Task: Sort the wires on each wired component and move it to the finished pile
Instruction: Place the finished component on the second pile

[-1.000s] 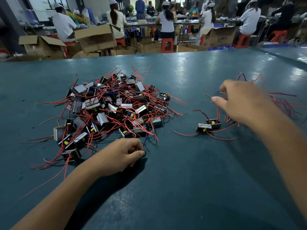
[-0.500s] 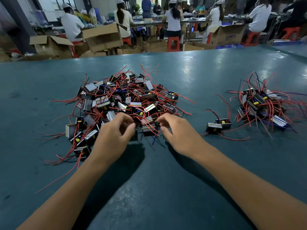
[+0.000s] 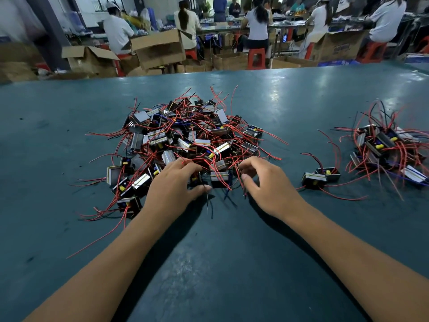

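hands meet at the near edge of the big heap [image 3: 185, 140] of small black parts with red wires on the green tabletop [image 3: 232, 263]. left hand [image 3: 173, 184] curls its fingers and thumb round 1 part [image 3: 196, 180] at the heap's edge, while right hand [image 3: 264, 182] pinches thin wires [image 3: 239, 175] beside it. finished pile [image 3: 387, 149] lies well apart at the right, with 2 parts [image 3: 321, 177] between it and the heap.

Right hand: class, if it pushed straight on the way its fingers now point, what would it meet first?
Probably the small component at the near edge of the big tangled pile. The right hand points left and slightly away, toward it; depth is unclear.
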`<move>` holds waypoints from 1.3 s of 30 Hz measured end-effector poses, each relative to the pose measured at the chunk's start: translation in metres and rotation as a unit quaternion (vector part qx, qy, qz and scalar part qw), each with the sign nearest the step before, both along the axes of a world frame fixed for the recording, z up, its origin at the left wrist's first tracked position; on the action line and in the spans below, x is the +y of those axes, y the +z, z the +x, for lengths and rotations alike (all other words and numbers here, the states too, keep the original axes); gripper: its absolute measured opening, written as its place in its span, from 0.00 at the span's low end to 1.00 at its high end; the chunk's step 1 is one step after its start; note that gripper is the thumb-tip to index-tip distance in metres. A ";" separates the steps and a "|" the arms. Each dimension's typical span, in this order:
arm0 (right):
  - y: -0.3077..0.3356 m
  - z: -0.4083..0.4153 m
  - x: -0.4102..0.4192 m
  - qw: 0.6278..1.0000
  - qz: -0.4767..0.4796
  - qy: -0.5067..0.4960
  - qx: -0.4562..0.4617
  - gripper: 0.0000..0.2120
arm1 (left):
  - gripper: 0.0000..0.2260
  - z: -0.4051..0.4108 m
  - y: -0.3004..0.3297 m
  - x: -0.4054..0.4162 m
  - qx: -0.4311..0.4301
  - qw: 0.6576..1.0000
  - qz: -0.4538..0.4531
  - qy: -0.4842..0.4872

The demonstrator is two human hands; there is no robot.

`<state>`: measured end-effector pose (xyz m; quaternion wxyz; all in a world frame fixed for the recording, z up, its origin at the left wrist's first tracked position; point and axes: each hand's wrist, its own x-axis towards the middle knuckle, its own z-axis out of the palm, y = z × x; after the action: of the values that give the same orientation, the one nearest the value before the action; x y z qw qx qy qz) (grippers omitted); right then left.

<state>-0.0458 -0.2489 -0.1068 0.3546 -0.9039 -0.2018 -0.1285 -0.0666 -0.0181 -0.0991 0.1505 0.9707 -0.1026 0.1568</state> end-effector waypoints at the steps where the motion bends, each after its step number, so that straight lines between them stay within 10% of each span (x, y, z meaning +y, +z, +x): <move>1: 0.000 0.000 0.001 1.000 0.001 -0.002 -0.002 0.08 | 0.23 0.001 0.000 -0.004 -0.009 1.000 -0.003 0.006; 17: -0.003 0.005 0.003 0.999 0.033 -0.025 -0.034 0.09 | 0.28 -0.006 0.010 0.000 -0.127 0.983 -0.133 -0.017; 33: 0.035 0.064 0.027 0.964 -0.244 0.089 -0.061 0.10 | 0.15 -0.011 0.019 0.004 -0.175 0.955 -0.240 -0.019; 39: 0.060 0.057 0.019 0.996 -0.055 0.073 -0.006 0.07 | 0.13 -0.008 0.014 0.003 -0.168 0.970 -0.172 -0.046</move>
<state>0.0108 -0.2301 -0.0472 0.3113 -0.9041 -0.2763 -0.0964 -0.0743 -0.0150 -0.0846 0.3026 0.8844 -0.1428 0.3253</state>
